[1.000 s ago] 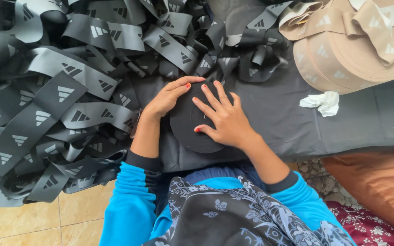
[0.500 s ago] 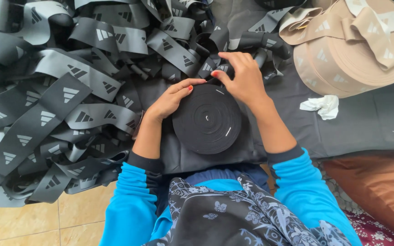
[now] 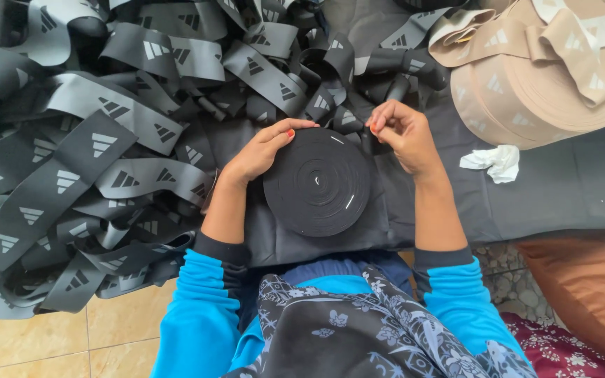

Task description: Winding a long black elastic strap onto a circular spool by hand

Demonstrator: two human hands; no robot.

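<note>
Fingers (image 3: 285, 133) of the left hand (image 3: 260, 150) lie flat and close together on the upper left edge of the one black tape roll (image 3: 318, 180), which rests on the dark cloth (image 3: 561, 189) over the lap. Left of the roll sprawls one big heap of loose grey printed strap (image 3: 71, 161). Up and right of it sits one beige coil (image 3: 540, 77). Right of it lies one crumpled white tissue (image 3: 493, 162). At its upper right edge the right hand (image 3: 404, 133) pinches the tape end. Below, left, tan floor tiles (image 3: 50, 343) show
</note>
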